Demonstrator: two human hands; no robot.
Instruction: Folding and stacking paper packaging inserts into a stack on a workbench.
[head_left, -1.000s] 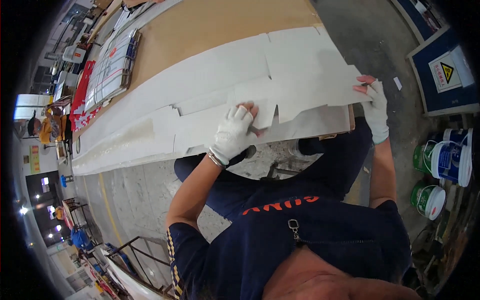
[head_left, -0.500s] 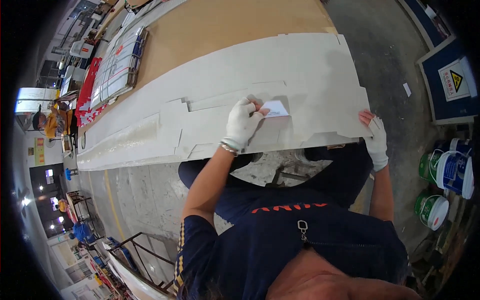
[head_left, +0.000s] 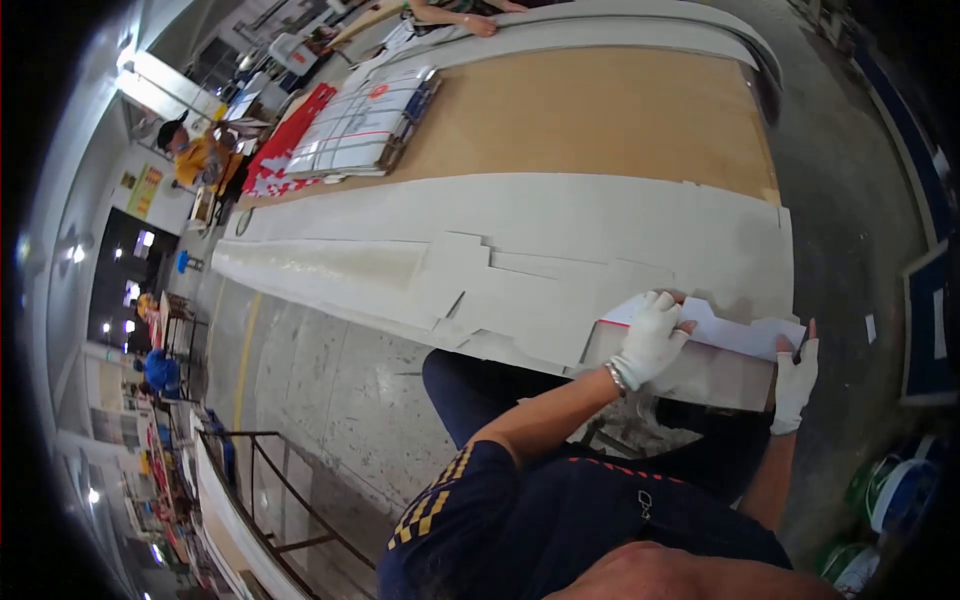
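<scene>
Head view: a narrow white die-cut paperboard piece (head_left: 725, 330), notched along its far side and red-edged at its left end, is over the near right corner of the pale grey cardboard sheets (head_left: 600, 225). Whether it rests flat or is slightly lifted cannot be told. It looks light and thin, probably springy lengthwise, with a smooth face that could slide; the notched tabs would likely crease first, so a hold near both ends, on the plain edges, seems kindest.

Its left part runs beneath the left hand (head_left: 650, 343), whose fingers are curled over it with the thumb a little apart; how firmly they pinch is hidden. Its right end lies at the right hand (head_left: 796, 385), thumb by the near edge and a finger reaching past the corner, the two slightly parted; whether they grip is unclear. Both hands wear white gloves with bare fingertips.

Beyond the sheets are the brown board (head_left: 610, 115), a strapped bundle (head_left: 365, 120) at the left, and a co-worker's hand (head_left: 480, 25) at the far edge.
</scene>
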